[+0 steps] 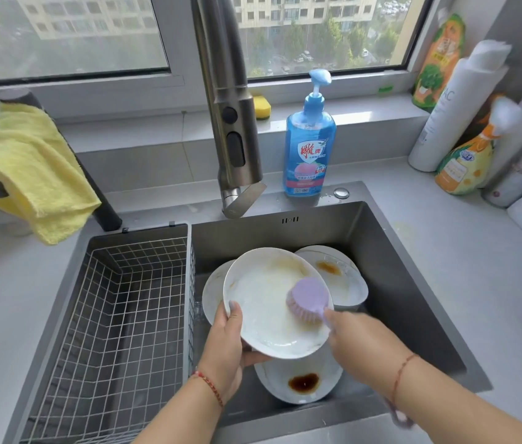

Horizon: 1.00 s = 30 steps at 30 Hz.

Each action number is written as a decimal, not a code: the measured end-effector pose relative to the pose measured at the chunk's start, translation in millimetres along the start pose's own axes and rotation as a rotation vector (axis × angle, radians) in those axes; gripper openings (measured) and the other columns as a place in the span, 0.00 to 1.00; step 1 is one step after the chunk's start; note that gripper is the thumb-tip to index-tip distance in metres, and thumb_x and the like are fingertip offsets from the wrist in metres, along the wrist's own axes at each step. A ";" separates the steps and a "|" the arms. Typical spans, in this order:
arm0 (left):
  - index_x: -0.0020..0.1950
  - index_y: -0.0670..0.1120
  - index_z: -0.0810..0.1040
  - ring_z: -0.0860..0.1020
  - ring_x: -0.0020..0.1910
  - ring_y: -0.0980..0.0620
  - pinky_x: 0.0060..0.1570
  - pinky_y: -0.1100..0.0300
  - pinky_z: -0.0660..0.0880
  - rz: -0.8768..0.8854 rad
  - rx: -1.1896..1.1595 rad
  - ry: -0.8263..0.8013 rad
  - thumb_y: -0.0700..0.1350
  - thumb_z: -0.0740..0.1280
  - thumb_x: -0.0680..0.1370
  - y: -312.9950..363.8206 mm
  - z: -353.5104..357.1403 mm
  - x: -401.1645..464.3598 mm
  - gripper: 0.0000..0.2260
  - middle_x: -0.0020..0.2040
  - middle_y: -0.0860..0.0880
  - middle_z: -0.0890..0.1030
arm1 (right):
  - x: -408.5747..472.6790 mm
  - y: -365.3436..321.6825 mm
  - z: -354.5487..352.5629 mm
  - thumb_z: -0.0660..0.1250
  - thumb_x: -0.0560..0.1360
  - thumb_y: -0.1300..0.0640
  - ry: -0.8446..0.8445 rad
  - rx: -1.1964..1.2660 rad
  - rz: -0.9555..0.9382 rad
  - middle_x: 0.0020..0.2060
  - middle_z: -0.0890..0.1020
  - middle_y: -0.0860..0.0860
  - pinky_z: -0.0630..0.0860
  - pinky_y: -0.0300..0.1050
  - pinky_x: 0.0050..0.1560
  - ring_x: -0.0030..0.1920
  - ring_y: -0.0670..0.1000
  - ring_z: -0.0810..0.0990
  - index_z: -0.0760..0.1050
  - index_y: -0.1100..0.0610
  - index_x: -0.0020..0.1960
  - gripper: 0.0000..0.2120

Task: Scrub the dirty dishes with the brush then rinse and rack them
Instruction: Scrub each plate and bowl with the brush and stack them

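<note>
My left hand (226, 341) grips a white plate (262, 302) by its lower left rim and holds it tilted over the sink (413, 283). The plate is wet, with a faint brown smear near its top edge. My right hand (349, 331) holds the handle of a purple brush (309, 298), whose head presses on the right side of the plate. Below lie three more white plates: one with a dark sauce stain (301, 382) at the front, one with an orange stain (339, 277) at the back right, one (213, 293) at the left, mostly hidden.
A wire rack basket (118, 315) with nothing in it fills the sink's left part. The grey faucet (234, 139) hangs over the back of the sink. A blue dish soap bottle (309, 145) stands behind, a yellow cloth (25, 168) at left, bottles (464, 155) at right.
</note>
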State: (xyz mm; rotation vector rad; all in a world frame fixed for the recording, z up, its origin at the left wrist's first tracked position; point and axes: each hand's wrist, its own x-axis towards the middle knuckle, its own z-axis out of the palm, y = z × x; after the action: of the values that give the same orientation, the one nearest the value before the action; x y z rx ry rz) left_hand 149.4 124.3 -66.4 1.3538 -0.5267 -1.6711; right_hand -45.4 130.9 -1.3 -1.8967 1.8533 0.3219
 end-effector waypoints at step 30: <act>0.66 0.46 0.74 0.84 0.50 0.40 0.40 0.44 0.82 -0.206 -0.103 0.075 0.57 0.54 0.84 16.0 5.1 -12.2 0.20 0.52 0.42 0.85 | 37.4 19.8 16.7 0.63 0.74 0.67 -0.044 1.472 0.383 0.26 0.66 0.53 0.63 0.37 0.21 0.21 0.46 0.61 0.72 0.62 0.50 0.05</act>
State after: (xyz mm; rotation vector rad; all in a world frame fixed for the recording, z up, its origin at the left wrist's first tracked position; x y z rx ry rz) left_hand 150.6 125.3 -45.6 1.4276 -0.2611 -1.7783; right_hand -60.1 106.4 -36.8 -0.5176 1.5671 -0.7141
